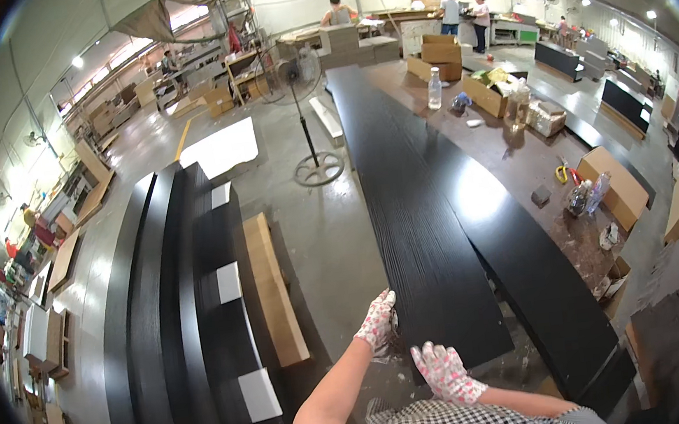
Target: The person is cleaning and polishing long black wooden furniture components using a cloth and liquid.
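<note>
A long black wood-grain board (417, 237) runs away from me along the left side of a work table. My left hand (379, 322), in a white glove with pink spots, is closed on the board's left edge near its near end. At the near left corner, my right hand (447, 373), gloved the same way, has its bent fingers over the end edge; its thumb is hidden. Right beside this board lies a second black board (517, 251), with a narrow dark gap between them toward the near end.
Left of me stand several stacked black panels (172, 312) with white pads (229, 281) and a bare wooden board (273, 289). A pedestal fan (304, 125) is beyond. The brown table (508, 165) holds a clear bottle (434, 90), scissors (564, 172) and cartons (614, 187). Other people work far off.
</note>
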